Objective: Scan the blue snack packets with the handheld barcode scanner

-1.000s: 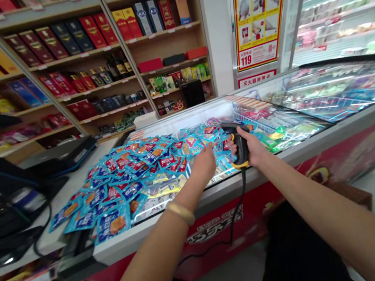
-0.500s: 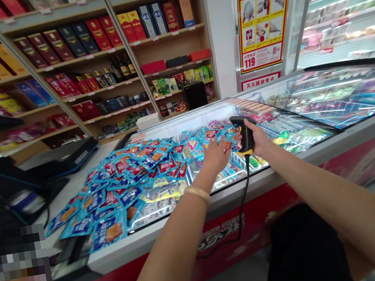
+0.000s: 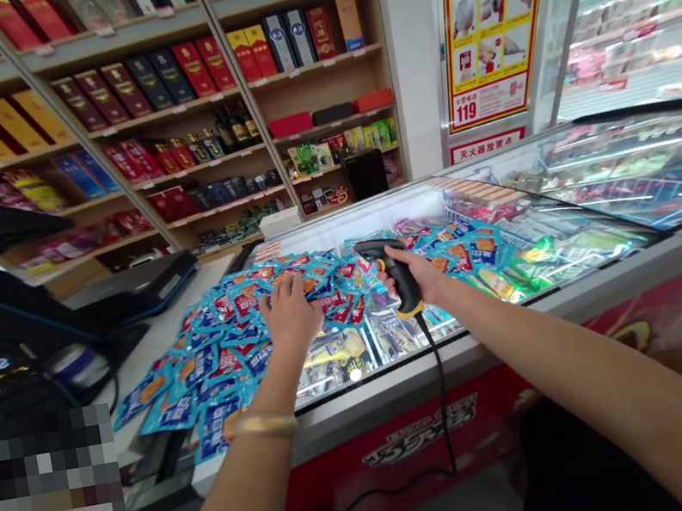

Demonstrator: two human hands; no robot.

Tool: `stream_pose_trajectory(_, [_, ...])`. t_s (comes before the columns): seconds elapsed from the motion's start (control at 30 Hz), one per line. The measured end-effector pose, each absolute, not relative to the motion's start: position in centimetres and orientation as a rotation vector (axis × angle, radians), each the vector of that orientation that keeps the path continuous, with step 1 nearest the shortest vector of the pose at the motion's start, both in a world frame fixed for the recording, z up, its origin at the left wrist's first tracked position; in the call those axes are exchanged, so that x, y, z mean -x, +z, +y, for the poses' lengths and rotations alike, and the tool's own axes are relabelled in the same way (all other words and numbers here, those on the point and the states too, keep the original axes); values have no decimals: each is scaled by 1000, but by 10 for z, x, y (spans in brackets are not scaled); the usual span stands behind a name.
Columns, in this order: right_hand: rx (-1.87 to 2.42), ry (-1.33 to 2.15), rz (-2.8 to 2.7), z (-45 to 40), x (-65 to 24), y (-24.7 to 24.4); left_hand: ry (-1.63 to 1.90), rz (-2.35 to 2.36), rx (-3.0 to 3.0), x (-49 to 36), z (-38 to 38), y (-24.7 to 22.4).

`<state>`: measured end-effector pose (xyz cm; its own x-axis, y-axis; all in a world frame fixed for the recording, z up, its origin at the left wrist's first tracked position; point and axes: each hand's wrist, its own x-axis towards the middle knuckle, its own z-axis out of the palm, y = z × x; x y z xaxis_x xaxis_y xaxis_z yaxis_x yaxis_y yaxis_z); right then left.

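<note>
My right hand [image 3: 417,271] is wrapped round the grip of a black-and-yellow barcode scanner [image 3: 407,286], whose head points left over the freezer's glass top. From the scanner's base a black cable [image 3: 440,387] hangs down the freezer front. My left hand [image 3: 290,312] lies over the pile of blue-and-red snack packets [image 3: 229,309], fingers apart and slightly curved, apparently touching the top packets. What is under its palm is hidden. To the right of the scanner, a smaller group of the same packets [image 3: 477,250] lies on the glass.
The chest freezer [image 3: 463,357] runs across the front, with goods under its glass. At left stand a dark checkout machine [image 3: 12,319] and a black flat device [image 3: 143,288]. Behind are shelves of boxes and bottles [image 3: 179,112]. A red fire-hydrant poster [image 3: 491,21] hangs at right.
My left hand has moved left onto the larger pile. The scanner in my right hand has also moved left, and more packets now show at its right.
</note>
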<state>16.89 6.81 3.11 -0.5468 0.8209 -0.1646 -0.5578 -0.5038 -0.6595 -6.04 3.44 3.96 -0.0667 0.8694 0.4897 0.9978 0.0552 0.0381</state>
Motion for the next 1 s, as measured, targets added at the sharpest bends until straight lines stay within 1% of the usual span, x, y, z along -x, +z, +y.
stream_pose_trajectory(0.13, [614, 2098, -693, 64, -169, 24, -544, -1978, 1888, 64, 36, 34])
stream_pose_trajectory(0.23, [609, 2100, -689, 62, -171, 23, -655, -1902, 1897, 69, 37, 31])
stream_pose_trajectory(0.33, [622, 2078, -722, 62, -172, 23, -887, -1786, 1888, 71, 37, 32])
stream_pose_trajectory(0.47, [609, 2062, -771, 61, -172, 23, -1348, -1667, 1924, 66, 35, 33])
stream_pose_trajectory(0.57, [602, 2047, -782, 58, -172, 24, -1611, -1759, 2051, 57, 35, 28])
stream_pose_trajectory(0.7, [587, 2043, -802, 55, -172, 26, -1839, -1971, 2257, 51, 37, 19])
stream_pose_trajectory(0.8, [585, 2067, -853, 52, -172, 28, -1846, -2051, 2253, 51, 40, 15])
stream_pose_trajectory(1.0, [574, 2129, -927, 46, -170, 32, -1554, -2013, 2227, 51, 36, 19])
